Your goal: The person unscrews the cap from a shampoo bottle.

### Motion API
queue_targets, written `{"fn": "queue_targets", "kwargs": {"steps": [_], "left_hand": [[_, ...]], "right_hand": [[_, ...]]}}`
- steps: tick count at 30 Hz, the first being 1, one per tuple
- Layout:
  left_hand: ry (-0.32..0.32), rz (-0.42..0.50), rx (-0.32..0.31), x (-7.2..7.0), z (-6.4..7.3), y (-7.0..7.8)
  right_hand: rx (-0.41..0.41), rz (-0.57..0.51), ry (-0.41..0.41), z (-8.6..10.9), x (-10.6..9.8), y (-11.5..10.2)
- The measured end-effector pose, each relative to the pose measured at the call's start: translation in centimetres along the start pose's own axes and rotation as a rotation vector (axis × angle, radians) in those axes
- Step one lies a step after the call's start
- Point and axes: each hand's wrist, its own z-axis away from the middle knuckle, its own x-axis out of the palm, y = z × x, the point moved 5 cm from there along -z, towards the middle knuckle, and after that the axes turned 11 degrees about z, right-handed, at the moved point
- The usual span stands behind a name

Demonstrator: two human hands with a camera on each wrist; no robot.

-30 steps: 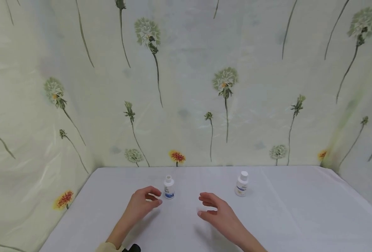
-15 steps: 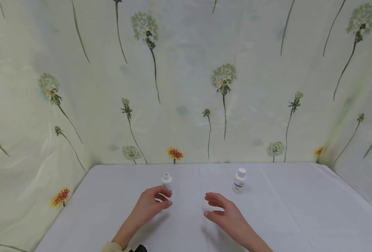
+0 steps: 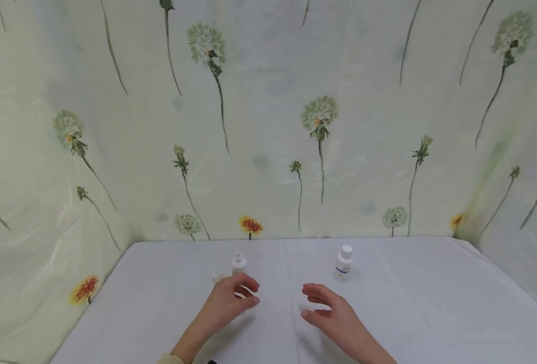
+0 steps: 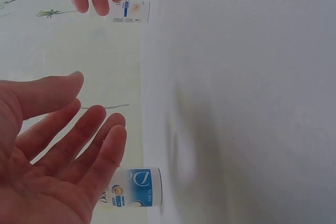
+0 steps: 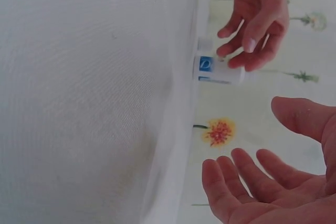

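Note:
On the white-covered table, a small white bottle (image 3: 238,264) with a bare threaded neck stands upright, its lower part hidden in the head view by my left hand (image 3: 232,298). A blue label shows on this bottle (image 4: 139,187) in the left wrist view. Just left of it lies a small white cap (image 3: 217,275). My left hand hovers in front of both, fingers loosely bent, holding nothing. Farther right, a second white bottle (image 3: 343,265) stands with its cap on. My right hand (image 3: 337,313) hangs above the table in front of that bottle, fingers relaxed and grasping nothing.
Behind the table (image 3: 409,298) hangs a pale curtain (image 3: 268,126) printed with dandelions and orange flowers. It also runs along the left and right sides. A dark strap edge shows near my left wrist.
My left hand has moved right, in front of the uncapped bottle, and the small cap has come into view behind it. My right hand shifts slightly right. Both bottles stay put.

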Motion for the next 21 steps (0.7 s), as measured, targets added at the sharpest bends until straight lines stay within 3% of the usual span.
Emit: {"fn": "queue_targets", "kwargs": {"steps": [9, 21], "left_hand": [[-0.012, 0.021, 0.034, 1.4, -0.7, 0.9], [-0.004, 0.008, 0.019, 3.2, -2.4, 1.0]], "right_hand": [[0.037, 0.042, 0.018, 0.4, -1.1, 0.8], [0.064, 0.072, 0.048, 1.1, -2.4, 1.7]]}}
